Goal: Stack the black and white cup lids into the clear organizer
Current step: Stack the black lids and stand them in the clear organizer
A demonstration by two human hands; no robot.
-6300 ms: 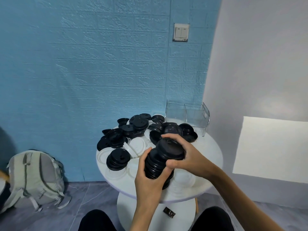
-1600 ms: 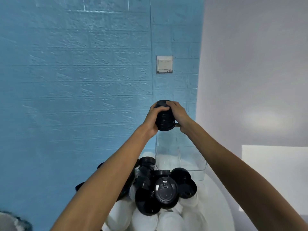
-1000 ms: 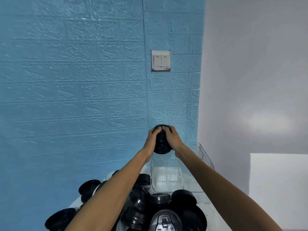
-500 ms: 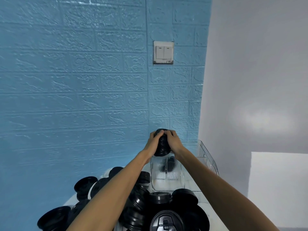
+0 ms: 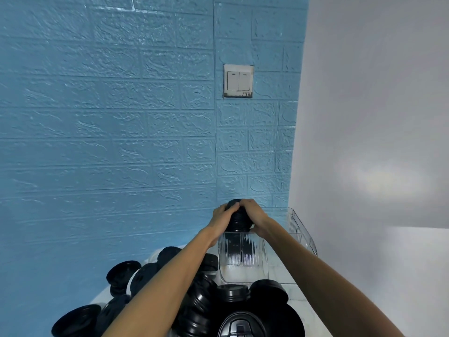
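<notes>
Black lid stack (image 5: 239, 218) sits between both hands at the rim of the clear organizer (image 5: 243, 254), its lower part showing through the ribbed wall. Left hand (image 5: 222, 214) grips its left side; right hand (image 5: 252, 211) grips its top and right side. Loose black lids (image 5: 233, 291) cover the bench (image 5: 297, 295) nearer the camera.

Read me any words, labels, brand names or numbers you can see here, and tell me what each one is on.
No readable text anywhere.
Light switch on the blue wall: dark marks under its lower edge, too small and blurred to read.
Nearest black lid: raised moulding on top, no letters legible.
Stack of black lids in both hands and clear organizer: no markings visible.
</notes>
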